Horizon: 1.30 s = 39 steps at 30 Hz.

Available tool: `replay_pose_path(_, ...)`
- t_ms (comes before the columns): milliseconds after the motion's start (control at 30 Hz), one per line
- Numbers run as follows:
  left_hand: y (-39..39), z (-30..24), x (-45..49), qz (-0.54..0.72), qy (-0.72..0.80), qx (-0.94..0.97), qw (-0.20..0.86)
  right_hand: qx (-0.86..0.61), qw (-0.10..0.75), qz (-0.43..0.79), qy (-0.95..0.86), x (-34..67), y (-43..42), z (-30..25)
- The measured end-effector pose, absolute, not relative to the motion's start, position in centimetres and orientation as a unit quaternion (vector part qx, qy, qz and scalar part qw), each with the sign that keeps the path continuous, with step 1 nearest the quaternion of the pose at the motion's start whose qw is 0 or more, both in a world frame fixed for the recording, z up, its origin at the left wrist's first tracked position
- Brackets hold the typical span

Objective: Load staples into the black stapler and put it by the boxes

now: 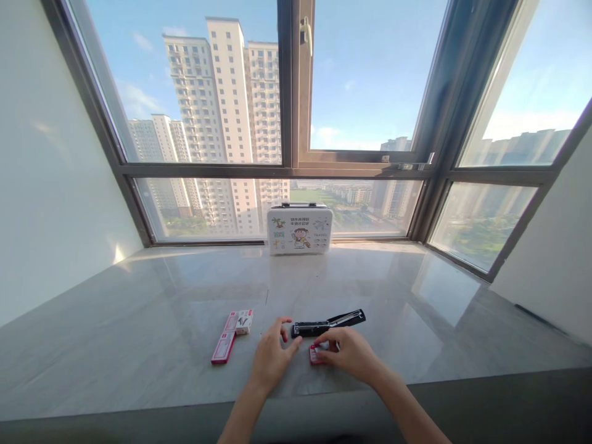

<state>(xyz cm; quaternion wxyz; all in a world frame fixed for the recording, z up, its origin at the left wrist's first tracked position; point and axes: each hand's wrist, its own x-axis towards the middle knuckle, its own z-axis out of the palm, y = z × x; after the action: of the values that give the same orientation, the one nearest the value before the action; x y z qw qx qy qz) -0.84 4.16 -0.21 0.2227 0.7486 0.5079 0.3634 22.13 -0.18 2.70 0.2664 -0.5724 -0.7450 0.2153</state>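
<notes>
A black stapler (312, 328) lies opened out on the grey stone sill, its long metal-lined part (348, 318) pointing to the right. My left hand (272, 354) is beside the stapler's left end, thumb and fingers apart with nothing between them. Just in front of the stapler, my right hand (348, 351) pinches a small red-and-white box (314, 355) between thumb and fingers. The box is at the sill surface, and its right side is hidden by my fingers.
Left of my hands lie a long, flat red-and-white box (224, 346) and a small white box (243, 322) against it. A white case with cartoon prints (300, 240) stands by the window (208, 209). The front edge of the sill (152, 402) runs near my forearms.
</notes>
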Motion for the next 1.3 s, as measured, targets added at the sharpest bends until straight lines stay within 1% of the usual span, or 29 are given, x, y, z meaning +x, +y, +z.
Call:
replay_pose_path(100, 5.6, 0.0, -1.1, 0.315, 0.485, 0.793, 0.193, -0.561, 0.255, 0.191, -0.764, 20.9, 1.0, 3.1)
replay_pose_path(267, 6.5, 0.0, -0.9, 0.298, 0.477, 0.801, 0.208, -0.557, 0.289, 0.155, -0.763, 19.4, 3.9, 3.5)
replay_pose_path(400, 6.6, -0.4, -1.1, 0.296, 0.485, 0.797, 0.204, -0.548, 0.260, 0.169, -0.777, 18.7, 5.7, 3.2)
replay_pose_path(500, 6.7, -0.6, -1.2, 0.298, 0.486, 0.796, 0.203, -0.546, 0.254, 0.172, -0.780, 18.6, 6.1, 2.9)
replay_pose_path(733, 6.6, -0.4, -1.1, 0.297, 0.493, 0.789, 0.215, -0.641, 0.249, 0.112, -0.717, 19.2, 4.1, 3.1)
replay_pose_path(800, 6.5, -0.3, -1.1, 0.301, 0.492, 0.787, 0.219, -0.622, 0.257, 0.142, -0.726, 19.0, 3.2, 3.0)
replay_pose_path(900, 6.5, -0.4, -1.0, 0.307, 0.492, 0.786, 0.218, -0.575, 0.319, 0.219, -0.721, 19.5, 2.1, 1.9)
replay_pose_path(1000, 6.5, -0.5, -1.0, 0.306, 0.493, 0.786, 0.212, -0.595, 0.380, 0.320, -0.631, 22.3, 1.2, 0.0)
replay_pose_path(1067, 6.5, -0.6, -1.0, 0.301, 0.493, 0.788, 0.214, -0.635, 0.369, 0.389, -0.557, 25.0, 0.6, -1.1)
replay_pose_path(1100, 6.5, -0.6, -1.0, 0.299, 0.491, 0.789, 0.216, -0.653, 0.362, 0.404, -0.529, 26.4, 0.4, -1.4)
replay_pose_path(1167, 6.4, -0.6, -1.1, 0.297, 0.485, 0.792, 0.221, -0.650, 0.391, 0.417, -0.500, 28.3, 0.4, -1.2)
replay_pose_path(1233, 6.3, -0.5, -1.1, 0.295, 0.482, 0.794, 0.222, -0.610, 0.442, 0.421, -0.506, 28.9, 1.1, -0.2)
replay_pose_path(1300, 6.2, -0.4, -1.2, 0.291, 0.484, 0.795, 0.223, -0.568, 0.464, 0.418, -0.536, 28.0, 2.3, 1.1)
